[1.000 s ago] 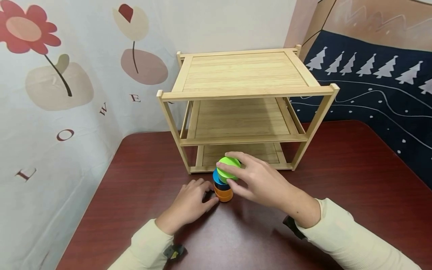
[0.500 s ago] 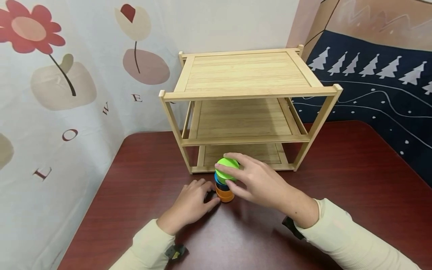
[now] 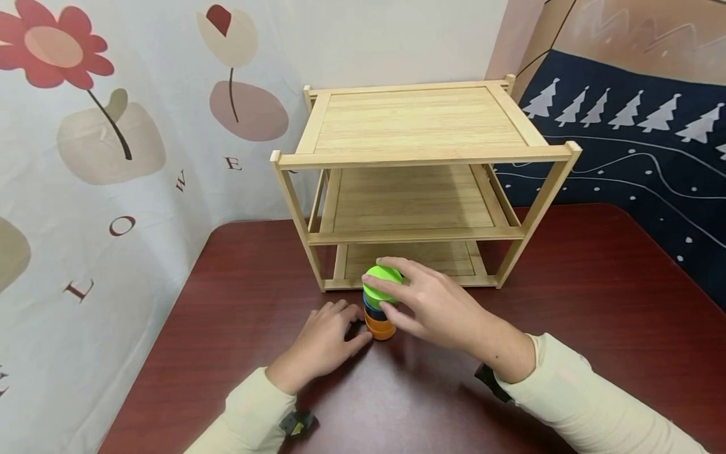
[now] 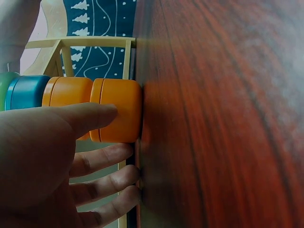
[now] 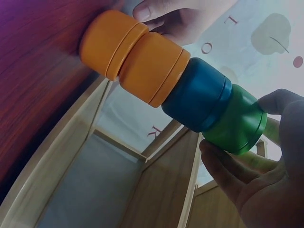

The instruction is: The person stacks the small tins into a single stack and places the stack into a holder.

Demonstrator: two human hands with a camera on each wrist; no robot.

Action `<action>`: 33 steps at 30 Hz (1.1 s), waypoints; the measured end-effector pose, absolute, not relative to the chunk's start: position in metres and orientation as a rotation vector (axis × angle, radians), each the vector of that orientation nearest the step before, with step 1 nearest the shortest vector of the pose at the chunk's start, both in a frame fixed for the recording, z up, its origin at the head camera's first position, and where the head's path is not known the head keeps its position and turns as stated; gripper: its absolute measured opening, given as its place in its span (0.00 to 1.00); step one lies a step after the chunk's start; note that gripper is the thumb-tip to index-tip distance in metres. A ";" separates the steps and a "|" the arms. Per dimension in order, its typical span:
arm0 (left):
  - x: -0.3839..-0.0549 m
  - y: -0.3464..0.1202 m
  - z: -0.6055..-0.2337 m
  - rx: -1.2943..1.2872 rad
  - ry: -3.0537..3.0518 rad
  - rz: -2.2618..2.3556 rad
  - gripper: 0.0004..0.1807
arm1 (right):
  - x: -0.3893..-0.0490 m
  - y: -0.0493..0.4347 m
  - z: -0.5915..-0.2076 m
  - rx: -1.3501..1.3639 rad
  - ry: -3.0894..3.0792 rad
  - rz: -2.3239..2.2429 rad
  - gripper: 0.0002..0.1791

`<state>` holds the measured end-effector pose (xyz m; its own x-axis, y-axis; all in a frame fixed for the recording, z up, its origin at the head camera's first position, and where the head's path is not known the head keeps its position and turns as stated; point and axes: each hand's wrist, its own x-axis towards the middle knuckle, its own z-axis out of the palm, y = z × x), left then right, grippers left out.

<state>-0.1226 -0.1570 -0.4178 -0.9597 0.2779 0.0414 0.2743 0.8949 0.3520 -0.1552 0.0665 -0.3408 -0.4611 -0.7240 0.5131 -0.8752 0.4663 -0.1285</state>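
Observation:
Small lidded round jars stand in one column on the table: a lower orange jar [image 5: 110, 43], an upper orange jar [image 5: 153, 67], a blue jar [image 5: 194, 95] and a green jar [image 5: 235, 118] on top. My right hand [image 3: 439, 306] holds the green jar from the right between thumb and fingers, with its base against the blue jar in the right wrist view. Low on the left, my left hand [image 3: 323, 340] holds the bottom orange jar; its thumb lies across that jar in the left wrist view, the other fingers spread beside it, near the table.
A light wooden rack with three shelves [image 3: 420, 123] stands just behind the jars. The dark red table [image 3: 363, 403] reaches back to a flower-print curtain [image 3: 170, 271] at left and a dark tree-print cloth [image 3: 612, 151] at right.
The green jar has shifted slightly left and sits more squarely over the blue one. My left hand keeps its place at the bottom jar. The head view has turned a little.

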 end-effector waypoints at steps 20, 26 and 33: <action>-0.121 -0.156 -0.418 0.436 3.046 0.566 0.18 | -0.154 0.064 -0.343 1.334 -2.357 0.534 0.25; -0.122 -0.156 -0.417 0.443 3.032 0.560 0.18 | -0.153 0.066 -0.342 1.310 -2.379 0.521 0.26; -0.123 -0.157 -0.417 0.433 3.031 0.567 0.18 | -0.152 0.068 -0.342 1.297 -2.363 0.523 0.26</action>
<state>-0.1227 -0.1567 -0.4171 -0.9610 0.2756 0.0241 0.2657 0.8950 0.3584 -0.1521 0.0682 -0.3417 -0.4936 -0.7081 0.5048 -0.8550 0.5013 -0.1329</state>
